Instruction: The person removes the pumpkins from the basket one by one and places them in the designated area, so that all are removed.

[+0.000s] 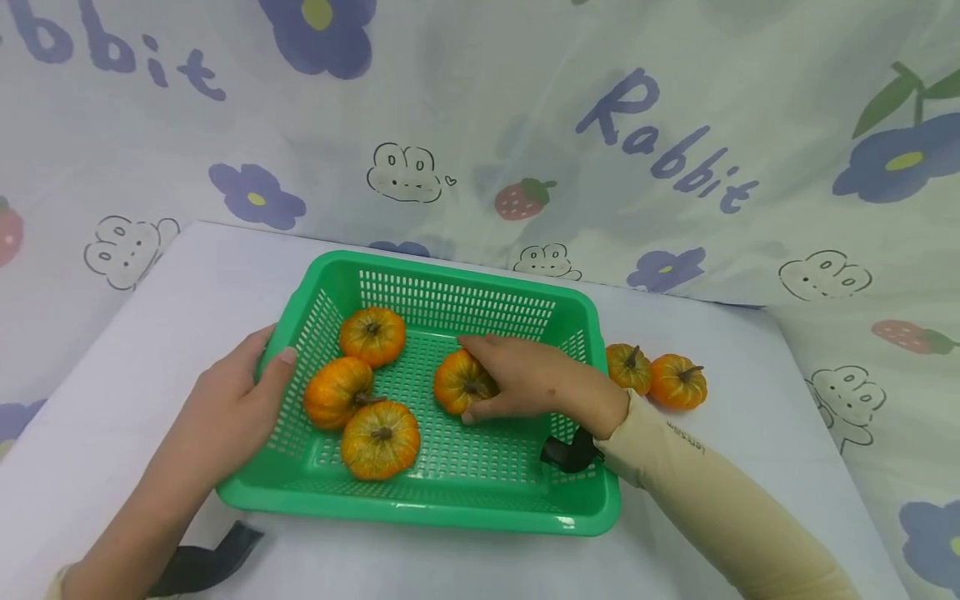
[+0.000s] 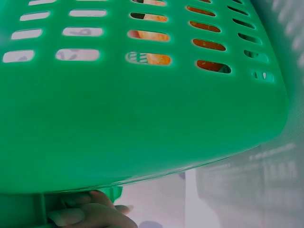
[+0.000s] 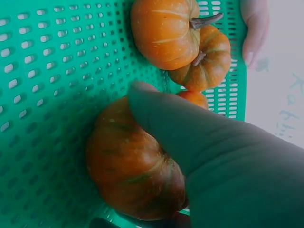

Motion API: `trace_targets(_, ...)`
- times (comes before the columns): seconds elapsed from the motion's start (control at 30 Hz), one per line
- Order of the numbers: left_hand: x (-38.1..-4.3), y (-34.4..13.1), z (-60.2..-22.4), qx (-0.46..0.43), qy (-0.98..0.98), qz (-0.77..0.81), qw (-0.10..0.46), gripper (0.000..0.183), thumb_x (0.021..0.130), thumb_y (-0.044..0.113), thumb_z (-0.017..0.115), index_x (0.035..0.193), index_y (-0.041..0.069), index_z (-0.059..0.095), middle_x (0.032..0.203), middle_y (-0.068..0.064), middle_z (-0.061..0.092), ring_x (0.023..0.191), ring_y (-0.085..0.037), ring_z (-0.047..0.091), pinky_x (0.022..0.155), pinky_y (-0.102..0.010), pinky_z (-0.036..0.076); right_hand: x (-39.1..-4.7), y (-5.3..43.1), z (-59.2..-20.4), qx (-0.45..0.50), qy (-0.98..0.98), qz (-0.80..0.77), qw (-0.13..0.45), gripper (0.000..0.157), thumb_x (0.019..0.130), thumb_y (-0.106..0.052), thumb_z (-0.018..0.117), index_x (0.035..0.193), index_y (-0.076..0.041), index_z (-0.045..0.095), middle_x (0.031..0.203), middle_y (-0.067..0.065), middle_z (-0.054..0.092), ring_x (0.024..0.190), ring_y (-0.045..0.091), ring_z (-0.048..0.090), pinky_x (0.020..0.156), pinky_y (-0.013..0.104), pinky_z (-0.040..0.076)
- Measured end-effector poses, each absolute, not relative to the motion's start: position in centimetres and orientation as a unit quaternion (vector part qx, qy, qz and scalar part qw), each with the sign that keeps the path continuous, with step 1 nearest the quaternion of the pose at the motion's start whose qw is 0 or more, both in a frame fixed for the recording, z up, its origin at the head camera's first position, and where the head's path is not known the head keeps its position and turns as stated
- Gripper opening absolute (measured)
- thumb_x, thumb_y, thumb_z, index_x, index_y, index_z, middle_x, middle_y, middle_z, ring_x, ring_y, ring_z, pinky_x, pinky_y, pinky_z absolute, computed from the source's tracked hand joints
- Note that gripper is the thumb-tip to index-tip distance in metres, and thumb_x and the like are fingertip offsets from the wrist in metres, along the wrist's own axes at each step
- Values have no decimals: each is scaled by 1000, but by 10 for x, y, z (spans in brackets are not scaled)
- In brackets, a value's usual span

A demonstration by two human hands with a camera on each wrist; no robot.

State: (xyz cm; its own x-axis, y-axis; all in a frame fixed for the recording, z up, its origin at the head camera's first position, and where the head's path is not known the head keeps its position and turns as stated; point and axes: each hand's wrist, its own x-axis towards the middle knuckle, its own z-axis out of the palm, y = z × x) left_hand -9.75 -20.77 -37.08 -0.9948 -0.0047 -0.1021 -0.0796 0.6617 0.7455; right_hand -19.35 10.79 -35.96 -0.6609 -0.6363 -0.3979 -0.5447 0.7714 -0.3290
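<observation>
A green plastic basket [image 1: 420, 515] with slotted walls stands on the white table. Inside it, my right hand [image 1: 525, 375] grips a small orange pumpkin [image 1: 456, 383], thumb on one side and fingers on the other; the right wrist view shows this pumpkin [image 3: 128, 161] close up under the thumb. Three more pumpkins lie in the basket's left part: one at the back [image 1: 372, 337], one by the left wall [image 1: 337, 392] and one nearer the front [image 1: 381, 440]. My left hand [image 1: 236, 400] holds the basket's left rim, its fingers [image 2: 95, 211] curled beneath the edge.
Two more pumpkins, a paler one [image 1: 628, 367] and an orange one [image 1: 677, 382], lie on the table just right of the basket. Behind the table hangs a printed cloth [image 1: 465, 100] with rabbits and flowers. Black straps [image 1: 570, 452] hang near both wrists.
</observation>
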Motion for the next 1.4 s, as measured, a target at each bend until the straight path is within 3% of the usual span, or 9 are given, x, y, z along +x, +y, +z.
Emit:
trace_targets(0.17,-98,-207,-371,-23,910,411,44,65,114,37,33,162,-6,23,115,-32,64,68,-22,67,52,-37,57,-193,108,-360,-324,907,-82,258,108,87,-52,84,168,-16,23,164,9,39,148,27,41,118,44,38)
trace_targets(0.6,-100,-206,-370,-20,910,413,37,65,114,36,33,162,-7,23,114,-33,64,66,-22,67,49,-35,57,-194,109,-360,-320,910,-80,252,95,88,-50,83,163,-14,36,153,6,51,136,23,52,111,42,45)
trace_targets(0.87,-99,-209,-373,-24,916,399,40,65,114,36,33,162,-6,22,122,-36,61,72,-25,66,54,-38,55,-196,107,-361,-346,897,-104,254,98,88,-46,84,164,-13,32,161,6,43,143,22,46,116,40,40)
trace_targets(1.07,-98,-211,-375,-25,917,395,39,64,115,35,34,162,-7,22,123,-37,60,75,-26,67,54,-38,55,-196,106,-363,-353,894,-108,254,88,89,-44,85,160,-16,41,155,2,50,136,19,50,113,39,42)
trace_targets(1.4,-98,-208,-374,-20,917,397,31,64,115,34,35,161,-8,24,117,-35,63,71,-24,66,52,-37,55,-195,109,-363,-346,896,-113,253,85,88,-43,85,158,-16,44,152,1,52,132,17,52,111,37,43)
